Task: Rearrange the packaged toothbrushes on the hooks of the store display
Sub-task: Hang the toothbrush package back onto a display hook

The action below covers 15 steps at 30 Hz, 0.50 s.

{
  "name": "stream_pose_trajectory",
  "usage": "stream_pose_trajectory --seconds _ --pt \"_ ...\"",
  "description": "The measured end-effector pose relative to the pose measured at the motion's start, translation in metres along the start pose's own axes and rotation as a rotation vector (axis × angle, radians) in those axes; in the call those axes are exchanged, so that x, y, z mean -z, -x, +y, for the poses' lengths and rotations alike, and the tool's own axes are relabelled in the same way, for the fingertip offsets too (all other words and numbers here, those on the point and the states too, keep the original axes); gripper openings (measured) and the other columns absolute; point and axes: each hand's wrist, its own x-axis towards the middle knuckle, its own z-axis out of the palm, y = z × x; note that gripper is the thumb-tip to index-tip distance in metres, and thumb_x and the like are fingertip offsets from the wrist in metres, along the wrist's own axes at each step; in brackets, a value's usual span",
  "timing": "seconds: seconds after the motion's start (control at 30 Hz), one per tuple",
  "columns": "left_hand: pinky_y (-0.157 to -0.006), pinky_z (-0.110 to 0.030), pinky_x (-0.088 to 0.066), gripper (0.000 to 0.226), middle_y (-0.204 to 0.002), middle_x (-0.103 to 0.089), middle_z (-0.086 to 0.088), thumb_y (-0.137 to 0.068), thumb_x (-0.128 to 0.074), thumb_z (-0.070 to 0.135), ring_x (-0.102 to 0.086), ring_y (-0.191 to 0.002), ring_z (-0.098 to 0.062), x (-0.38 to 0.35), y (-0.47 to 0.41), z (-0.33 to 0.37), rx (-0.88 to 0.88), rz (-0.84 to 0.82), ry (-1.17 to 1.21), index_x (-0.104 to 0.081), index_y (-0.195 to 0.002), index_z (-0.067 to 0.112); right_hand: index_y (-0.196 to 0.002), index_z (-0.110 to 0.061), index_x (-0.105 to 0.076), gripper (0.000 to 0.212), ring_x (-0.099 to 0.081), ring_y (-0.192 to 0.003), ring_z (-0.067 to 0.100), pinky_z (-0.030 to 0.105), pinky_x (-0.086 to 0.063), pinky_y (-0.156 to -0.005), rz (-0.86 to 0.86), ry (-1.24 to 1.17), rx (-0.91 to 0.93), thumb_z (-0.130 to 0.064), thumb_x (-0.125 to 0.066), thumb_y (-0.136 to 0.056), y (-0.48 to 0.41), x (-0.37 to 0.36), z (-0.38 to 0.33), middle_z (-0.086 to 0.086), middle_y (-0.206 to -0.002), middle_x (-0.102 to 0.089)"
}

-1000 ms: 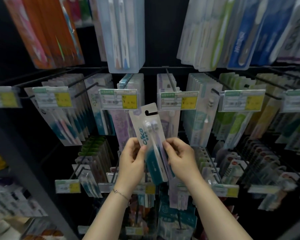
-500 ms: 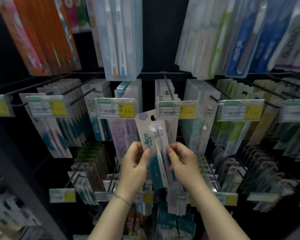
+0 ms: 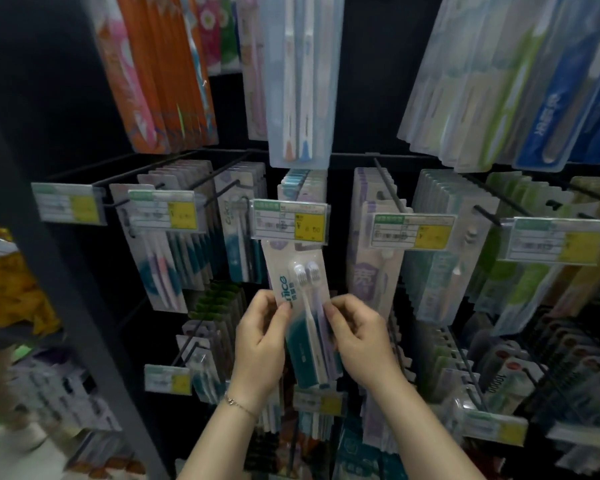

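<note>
- You hold the toothbrush pack (image 3: 300, 299) in both hands. Your left hand (image 3: 260, 341) pinches its left edge and your right hand (image 3: 357, 337) pinches its right edge, each about halfway down the pack.
- The pack is at the middle of the display. Its top sits just under the price tag (image 3: 290, 220) of the centre hook, and its lower end is down between your palms.
- Its long axis runs nearly upright, with the top leaning a little to your left. The hang hole shows just below the tag.
- The hook's tip is hidden behind that tag, so I cannot tell whether the hole is on the wire. The tip lies above and beyond your fingers, about equally near to either hand.
- My judgement is that the next move goes up and away from you. Square the pack so the hole meets the wire in front of the row of packs (image 3: 303, 183) hanging there.
</note>
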Motion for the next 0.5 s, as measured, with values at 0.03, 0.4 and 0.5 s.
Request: stream_pose_trajectory --seconds 0.03,0.4,0.5 --pt "-0.07 -0.046 -0.052 0.018 -0.085 -0.064 -0.005 -0.097 -0.051 0.024 -0.061 -0.079 -0.03 0.007 -0.001 -0.001 0.006 0.02 0.001 -0.059 -0.092 0.009 -0.088 -0.026 -0.064 0.015 -0.062 -0.069 0.006 0.017 -0.045 -0.061 -0.013 0.003 0.005 -0.021 -0.055 -0.099 -0.001 -0.007 -0.001 -0.013 -0.078 -0.065" --pt "-0.073 -0.044 -0.05 0.018 -0.082 -0.064 -0.003 -0.104 -0.047 0.013 -0.059 -0.076 -0.022 0.079 -0.024 -0.017 0.118 0.238 -0.117 -0.059 -0.09 0.011 -0.085 -0.021 -0.065 0.016 -0.061 -0.07 0.007 0.026 -0.049 -0.062 -0.052 0.041 0.089 -0.021 -0.056 -0.099 -0.023 -0.096 -0.024 -0.008 -0.073 -0.064" --pt "-0.064 -0.038 -0.042 0.02 -0.074 -0.056 0.002 -0.105 -0.047 0.017 -0.051 -0.066 -0.014 0.092 -0.038 -0.018 0.152 0.245 -0.131 -0.055 -0.086 0.014 -0.084 -0.023 -0.065 0.017 -0.06 -0.069 0.004 0.023 -0.046 -0.062 -0.018 0.052 0.078 -0.021 -0.057 -0.098 -0.035 -0.112 -0.032 -0.011 -0.072 -0.064"
